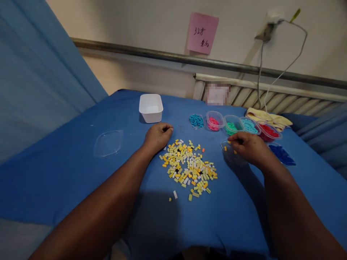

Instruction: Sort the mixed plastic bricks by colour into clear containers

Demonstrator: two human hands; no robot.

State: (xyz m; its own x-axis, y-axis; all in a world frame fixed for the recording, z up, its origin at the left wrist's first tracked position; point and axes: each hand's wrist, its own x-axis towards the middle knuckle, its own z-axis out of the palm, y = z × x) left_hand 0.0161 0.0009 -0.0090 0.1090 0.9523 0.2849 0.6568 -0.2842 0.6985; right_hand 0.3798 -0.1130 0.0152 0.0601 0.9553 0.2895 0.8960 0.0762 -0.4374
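A loose pile of small toy building bricks (189, 164), mostly yellow with some white, orange and black ones, lies on the blue cloth between my hands. At the pile's upper left edge, my left hand (158, 137) is curled closed; whatever its fingers hold, if anything, is hidden. To the right, my right hand (251, 147) is pinched closed over a shallow clear plastic lid or tray (229, 156). A few orange-yellow bricks (225, 148) lie in that clear piece, and another shows just below my right fingertips. Whether those fingers grip a brick I cannot make out.
A white tub (151, 108) stands behind my left hand, and a clear lid (108, 143) lies at left. Clear tubs of pink (213, 123), green (231, 127), light blue (249, 126) and red bricks (268, 131) line the back right, near teal (196, 121) and dark blue bricks (282, 154).
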